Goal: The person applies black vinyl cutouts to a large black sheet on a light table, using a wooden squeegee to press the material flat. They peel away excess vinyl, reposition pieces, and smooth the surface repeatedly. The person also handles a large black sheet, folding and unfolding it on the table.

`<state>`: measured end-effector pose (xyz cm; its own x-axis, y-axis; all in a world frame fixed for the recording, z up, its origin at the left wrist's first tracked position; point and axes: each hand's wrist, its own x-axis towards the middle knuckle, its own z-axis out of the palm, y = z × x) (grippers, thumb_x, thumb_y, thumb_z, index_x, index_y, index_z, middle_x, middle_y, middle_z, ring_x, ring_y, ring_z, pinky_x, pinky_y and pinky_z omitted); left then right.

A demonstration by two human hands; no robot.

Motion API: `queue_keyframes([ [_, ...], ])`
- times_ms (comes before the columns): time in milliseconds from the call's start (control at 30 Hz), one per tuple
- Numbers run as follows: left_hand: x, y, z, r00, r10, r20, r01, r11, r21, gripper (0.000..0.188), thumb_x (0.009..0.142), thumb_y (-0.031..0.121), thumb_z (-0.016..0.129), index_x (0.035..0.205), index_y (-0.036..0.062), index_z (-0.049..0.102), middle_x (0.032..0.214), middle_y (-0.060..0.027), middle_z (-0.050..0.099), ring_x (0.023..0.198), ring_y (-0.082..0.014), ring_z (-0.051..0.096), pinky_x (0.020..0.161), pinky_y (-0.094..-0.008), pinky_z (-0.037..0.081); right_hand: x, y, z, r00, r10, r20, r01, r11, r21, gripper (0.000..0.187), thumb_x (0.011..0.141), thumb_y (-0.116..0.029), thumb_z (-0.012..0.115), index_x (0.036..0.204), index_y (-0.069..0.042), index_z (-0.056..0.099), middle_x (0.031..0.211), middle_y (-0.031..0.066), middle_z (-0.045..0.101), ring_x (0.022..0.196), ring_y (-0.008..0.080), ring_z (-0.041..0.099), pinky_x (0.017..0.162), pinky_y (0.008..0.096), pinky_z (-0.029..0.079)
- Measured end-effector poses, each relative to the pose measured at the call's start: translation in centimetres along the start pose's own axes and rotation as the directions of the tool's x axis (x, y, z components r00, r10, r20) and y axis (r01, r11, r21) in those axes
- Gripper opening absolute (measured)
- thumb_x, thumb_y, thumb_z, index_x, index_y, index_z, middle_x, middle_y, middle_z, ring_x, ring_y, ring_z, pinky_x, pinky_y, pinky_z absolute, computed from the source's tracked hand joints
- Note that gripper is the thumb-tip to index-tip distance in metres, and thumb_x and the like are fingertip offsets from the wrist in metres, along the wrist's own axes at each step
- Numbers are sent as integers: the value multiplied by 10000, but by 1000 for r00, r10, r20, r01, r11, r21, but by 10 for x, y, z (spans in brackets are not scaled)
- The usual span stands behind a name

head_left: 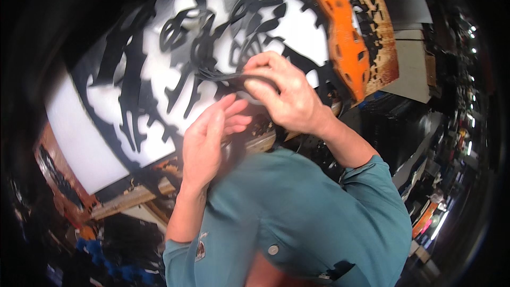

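Handling the thin black strips (226, 76) well would call for a snug pinch and slow movement, so they don't snag on the loose black pieces (130, 69) spread over the white table (303, 34). The right hand (289, 95) has its grip pinching the strips between thumb and fingers; their length runs left from it. The left hand (202, 143), nearer, has fingers loosely spread, apart from the strips.

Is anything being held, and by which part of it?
The right hand pinches thin black strips, apparently near one end; the left hand looks empty.
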<state>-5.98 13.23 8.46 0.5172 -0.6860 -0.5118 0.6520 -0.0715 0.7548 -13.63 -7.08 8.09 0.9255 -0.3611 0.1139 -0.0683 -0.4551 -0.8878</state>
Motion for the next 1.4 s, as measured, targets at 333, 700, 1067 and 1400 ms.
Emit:
queue_keyframes([
  [333, 74, 37, 56, 987, 30, 155, -37, 998, 42, 504, 1137, 298, 520, 1423, -114, 557, 1331, -225, 693, 1189, -247, 696, 1060, -339, 537, 56, -43, -210, 393, -668, -631, 59, 703, -708, 257, 1092, -192, 611, 1137, 43, 705, 848, 48, 685, 638, 114, 605, 553, 223, 506],
  [700, 269, 68, 144, 417, 668, 617, -574, -333, 748, 561, 974, 167, 701, 1485, -7, 549, 1421, -235, 641, 1335, -402, 604, 1171, -448, 438, 27, 77, -207, 514, -12, -858, -86, 994, -65, 423, 1100, -318, 616, 1234, 82, 644, 1061, 109, 720, 830, 143, 714, 619, 245, 584],
  [1067, 293, 163, 103, 675, 637, 372, -561, 114, 820, 209, 1005, 88, 692, 1185, 29, 779, 948, -41, 790, 843, -109, 723, 774, -270, 577, -4, 146, -169, 591, 456, -665, 79, 788, 610, 406, 1130, -346, 544, 1245, 24, 668, 960, 56, 673, 762, 127, 597, 684, 281, 526],
  [1400, 217, 168, 40, 742, 670, 22, -515, 550, 658, 255, 1012, 240, 752, 971, -12, 760, 980, -96, 788, 942, -144, 734, 844, -300, 572, 4, 147, -162, 593, 406, -695, -59, 883, 466, 420, 1112, -383, 588, 1225, 0, 717, 914, 11, 684, 673, 73, 592, 606, 229, 484],
])
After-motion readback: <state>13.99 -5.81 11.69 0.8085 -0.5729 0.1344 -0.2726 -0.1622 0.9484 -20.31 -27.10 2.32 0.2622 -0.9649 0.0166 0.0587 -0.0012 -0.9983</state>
